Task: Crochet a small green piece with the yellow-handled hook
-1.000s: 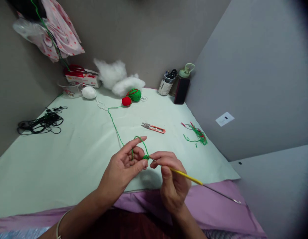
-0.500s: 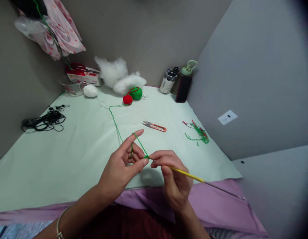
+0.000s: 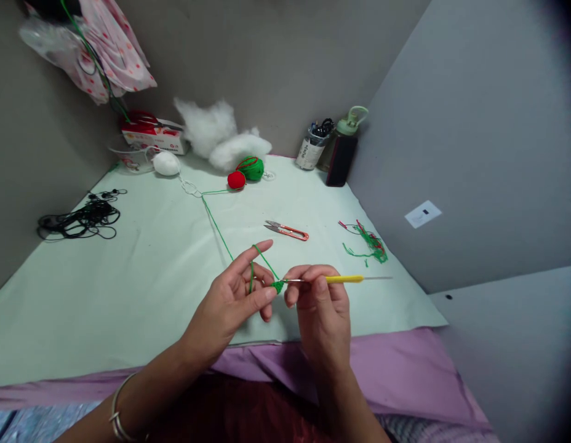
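Note:
My left hand pinches a small green crocheted piece between thumb and fingers. Green yarn runs from the table over its raised index finger and down to the piece. My right hand is closed on a crochet hook with a yellow grip, held nearly level. The hook's metal tip touches the upper edge of the green piece. A green yarn ball and a red yarn ball sit farther back.
Orange-handled thread snips lie beyond my hands. Yarn scraps are at the right, a black cord bundle at the left. Along the back stand white stuffing, a white ball, a pen cup and a phone against a bottle.
My right hand has turned the hook from slanting down to the right to nearly level. The green piece shows more and has shifted slightly up and right with my left hand.

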Available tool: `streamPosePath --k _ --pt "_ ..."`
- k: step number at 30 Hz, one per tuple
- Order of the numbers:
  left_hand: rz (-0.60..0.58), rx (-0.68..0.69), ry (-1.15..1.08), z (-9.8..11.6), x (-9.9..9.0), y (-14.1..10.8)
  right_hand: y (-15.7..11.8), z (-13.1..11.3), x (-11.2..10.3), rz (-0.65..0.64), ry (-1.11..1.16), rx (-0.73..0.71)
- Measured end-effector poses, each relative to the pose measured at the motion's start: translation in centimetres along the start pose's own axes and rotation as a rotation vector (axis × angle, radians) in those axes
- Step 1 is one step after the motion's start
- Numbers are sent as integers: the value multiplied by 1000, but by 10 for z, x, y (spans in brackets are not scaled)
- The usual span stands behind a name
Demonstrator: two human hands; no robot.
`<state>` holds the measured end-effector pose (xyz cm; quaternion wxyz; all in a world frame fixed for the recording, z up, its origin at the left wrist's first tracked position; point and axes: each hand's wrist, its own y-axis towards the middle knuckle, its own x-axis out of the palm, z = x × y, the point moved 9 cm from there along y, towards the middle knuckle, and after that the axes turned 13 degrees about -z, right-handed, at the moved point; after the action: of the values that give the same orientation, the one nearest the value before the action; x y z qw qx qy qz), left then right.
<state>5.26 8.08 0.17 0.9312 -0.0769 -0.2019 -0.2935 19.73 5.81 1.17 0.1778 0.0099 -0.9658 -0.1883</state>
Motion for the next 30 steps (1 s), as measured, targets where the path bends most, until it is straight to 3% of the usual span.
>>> streamPosePath --k 9,20,30 --pt "-17 41 -104 1 2 2 -1 -3 6 -60 10 -21" --pt "15 52 102 11 -2 -1 -8 -32 9 -141 -427 -173" --pt "12 41 169 16 -2 -2 -11 -33 11 -166 -437 -207"
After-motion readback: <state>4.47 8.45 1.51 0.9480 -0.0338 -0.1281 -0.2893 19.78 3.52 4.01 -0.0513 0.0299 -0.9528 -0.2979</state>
